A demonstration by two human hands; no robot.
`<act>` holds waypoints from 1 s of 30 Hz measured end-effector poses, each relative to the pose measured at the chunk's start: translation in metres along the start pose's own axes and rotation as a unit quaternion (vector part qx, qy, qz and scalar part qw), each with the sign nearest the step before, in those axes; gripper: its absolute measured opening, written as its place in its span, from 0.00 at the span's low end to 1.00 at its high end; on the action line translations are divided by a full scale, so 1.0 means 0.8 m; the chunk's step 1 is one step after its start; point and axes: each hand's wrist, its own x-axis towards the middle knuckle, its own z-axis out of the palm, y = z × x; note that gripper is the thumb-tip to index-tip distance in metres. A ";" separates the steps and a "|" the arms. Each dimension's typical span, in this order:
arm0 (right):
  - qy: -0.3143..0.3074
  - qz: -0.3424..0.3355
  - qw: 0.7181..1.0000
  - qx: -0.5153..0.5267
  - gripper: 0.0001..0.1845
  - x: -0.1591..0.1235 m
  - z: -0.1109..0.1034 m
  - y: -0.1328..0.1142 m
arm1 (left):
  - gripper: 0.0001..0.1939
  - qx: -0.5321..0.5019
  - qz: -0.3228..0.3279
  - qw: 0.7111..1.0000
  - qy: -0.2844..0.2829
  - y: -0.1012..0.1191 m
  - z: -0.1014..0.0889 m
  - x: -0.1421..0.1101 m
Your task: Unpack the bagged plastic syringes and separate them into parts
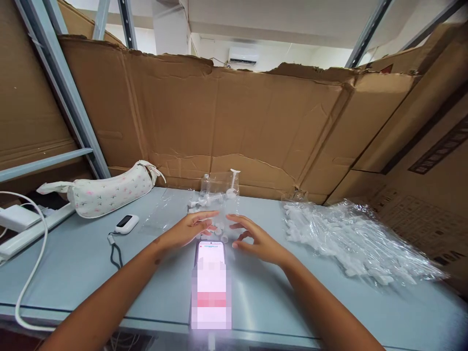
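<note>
- Nearest you, the phone lies face up near the middle of the front edge of the surface, its screen lit and mostly blurred out.
- At your front left, a white cable loops over the front edge, near a white power strip along the left side.
- Your left hand hovers just beyond the phone, open, palm turned inward and fingers a little bent.
- Your right hand faces it from the other side, also open, with the fingers spread and curled; the two hands are apart.
- Between and just beyond your hands, small round clear pieces lie loosely by the phone's far end; you cannot tell whether your left fingers touch any.
- Left of your left hand lies a small white gadget with a dark screen and a dark strap.
- To your right, a large clear bag of whitish pieces spreads toward the right edge.
- Toward the middle of the far edge, a white pump top stands by a clear bottle, with crinkled clear plastic to their left.
- A floral pouch lies near the far left corner.
- Behind the far edge rises a cardboard wall, with an air conditioner beyond it.
</note>
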 end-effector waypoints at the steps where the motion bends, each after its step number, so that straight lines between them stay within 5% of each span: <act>1: 0.014 0.004 1.000 0.014 0.28 0.002 0.001 0.000 | 0.29 0.007 0.002 1.000 0.001 0.000 0.000 0.000; 5: 0.066 0.026 0.992 0.103 0.17 0.008 0.007 0.003 | 0.27 0.000 0.005 1.000 0.013 0.003 0.003 -0.001; 17: 0.180 0.064 0.948 0.256 0.17 0.014 0.015 0.005 | 0.22 -0.067 -0.035 0.985 0.155 0.005 0.005 0.003; 22: 0.205 0.054 0.937 0.279 0.25 0.013 0.014 0.002 | 0.26 -0.025 0.027 0.977 0.210 0.014 0.015 -0.003; 30: 0.152 0.024 0.970 0.186 0.29 0.003 0.022 -0.014 | 0.26 0.161 0.137 0.949 0.234 0.037 0.022 -0.023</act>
